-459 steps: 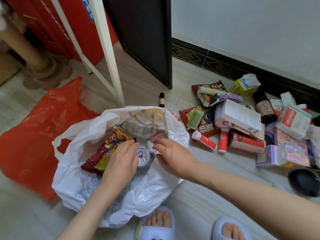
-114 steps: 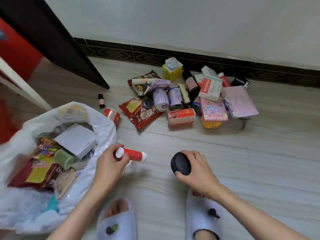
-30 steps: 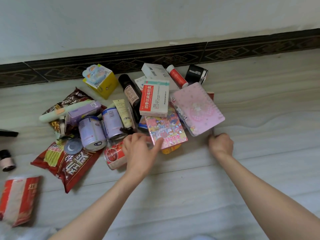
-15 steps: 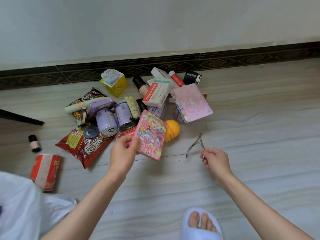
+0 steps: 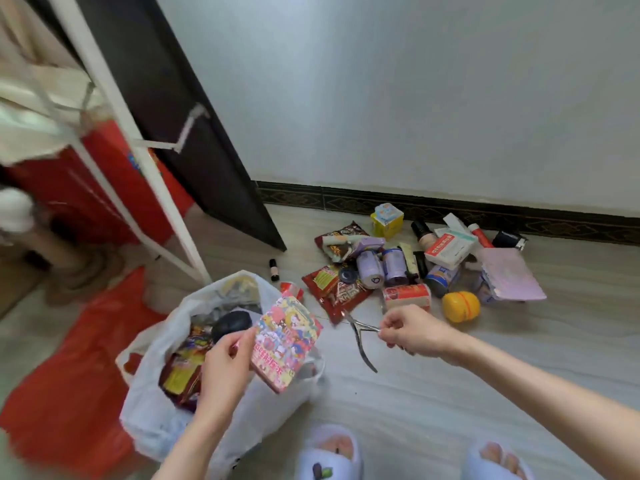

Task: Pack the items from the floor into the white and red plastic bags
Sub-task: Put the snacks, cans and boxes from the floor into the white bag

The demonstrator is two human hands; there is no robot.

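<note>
**Booklet and nippers lifted, bag back in reach**

While the pile sits by the wall, both hands come away from it loaded. A second ago the left hand (image 5: 225, 362) was only reaching for the colourful booklet (image 5: 285, 341) on the floor; now its fingers (image 5: 242, 341) pinch the booklet's left edge and hold it tilted, right above the mouth of the white bag (image 5: 156, 403). The right hand (image 5: 412, 330), which was closed on the floor beside the pink notebook (image 5: 509, 275), now grips the metal nippers (image 5: 362, 336) by one end, their arms pointing left and down from the fist, well clear of the floor.

And the view has swung back: the white bag, gone from sight a moment ago, is directly under the left grip, already holding a black case (image 5: 231, 323) and snack packets. The red bag (image 5: 69, 393) lies flat beyond it, further left of that grip, and looks untouched.

So two more items have left the floor, and the drop seems next: booklet first, since it hangs over the opening, then the nippers, which are still to the right of the rim. Plenty remains behind the right hand: cans (image 5: 381, 266), the yellow ball (image 5: 461, 306), the chip bag (image 5: 337, 292), boxes, bottles. By my reckoning, the job is around halfway. One caution: those nipper points could snag the thin plastic going in.
</note>
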